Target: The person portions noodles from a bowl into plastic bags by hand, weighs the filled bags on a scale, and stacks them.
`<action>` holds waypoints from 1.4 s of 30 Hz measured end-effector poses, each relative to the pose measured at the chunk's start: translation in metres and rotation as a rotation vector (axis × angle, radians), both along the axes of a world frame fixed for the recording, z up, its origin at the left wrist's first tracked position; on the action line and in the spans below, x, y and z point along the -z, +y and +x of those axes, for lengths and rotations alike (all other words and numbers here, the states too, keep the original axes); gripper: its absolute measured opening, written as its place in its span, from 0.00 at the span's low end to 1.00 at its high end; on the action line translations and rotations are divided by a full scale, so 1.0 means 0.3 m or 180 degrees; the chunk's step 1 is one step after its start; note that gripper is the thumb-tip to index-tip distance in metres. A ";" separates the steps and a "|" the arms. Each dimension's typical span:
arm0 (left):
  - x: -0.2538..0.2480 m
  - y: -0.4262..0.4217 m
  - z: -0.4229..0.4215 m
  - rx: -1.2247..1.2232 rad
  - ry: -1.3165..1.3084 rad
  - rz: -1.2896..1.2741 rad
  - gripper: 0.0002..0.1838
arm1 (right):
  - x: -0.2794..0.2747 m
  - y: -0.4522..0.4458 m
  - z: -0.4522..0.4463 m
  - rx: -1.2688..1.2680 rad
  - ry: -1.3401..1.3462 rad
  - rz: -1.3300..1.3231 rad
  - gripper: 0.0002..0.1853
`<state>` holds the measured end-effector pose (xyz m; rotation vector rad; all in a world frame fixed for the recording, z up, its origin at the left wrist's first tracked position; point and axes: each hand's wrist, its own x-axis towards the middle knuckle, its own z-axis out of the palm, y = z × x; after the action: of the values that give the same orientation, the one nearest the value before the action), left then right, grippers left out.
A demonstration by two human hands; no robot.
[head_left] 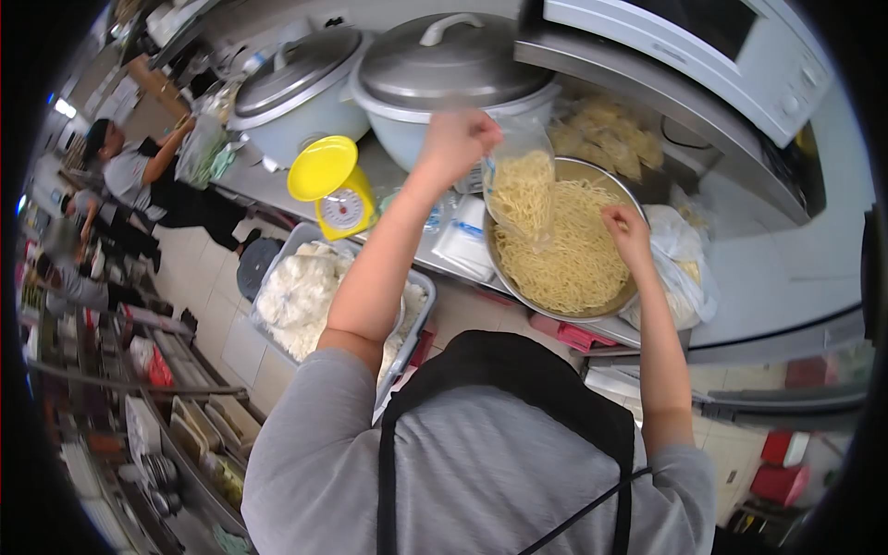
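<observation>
My left hand [458, 146] is closed on the top of a clear plastic bag, holding it up at the left rim of a wide metal bowl [631, 185]. Inside the bag [523, 191] hang pale yellow noodles. A large heap of loose noodles [578, 264] fills the bowl. Over the bowl's right side is my right hand [629, 233], its fingers curled closed; whatever they may hold is too small to make out. A stack of flat plastic bags [465, 242] lies just left of the bowl.
A yellow dial scale [342, 190] stands left of the bags, before two big lidded pots [444, 69] [301, 83]. Bagged noodles [606, 134] lie behind the bowl, and a white bag [683, 264] to its right. A grey tub [427, 324] sits below. Co-workers [139, 176] stand far left.
</observation>
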<state>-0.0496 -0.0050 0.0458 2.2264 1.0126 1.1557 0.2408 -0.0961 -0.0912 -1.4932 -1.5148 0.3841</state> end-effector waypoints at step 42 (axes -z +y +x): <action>-0.082 0.302 -0.800 -0.3217 0.1693 -0.0388 0.24 | 0.172 -0.072 -0.002 0.0213 -0.1074 -0.0431 0.06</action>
<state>-0.2896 0.0856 0.0703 1.9397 2.5195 0.7547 0.2401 -0.1177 -0.1427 -1.7785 -1.7215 0.2043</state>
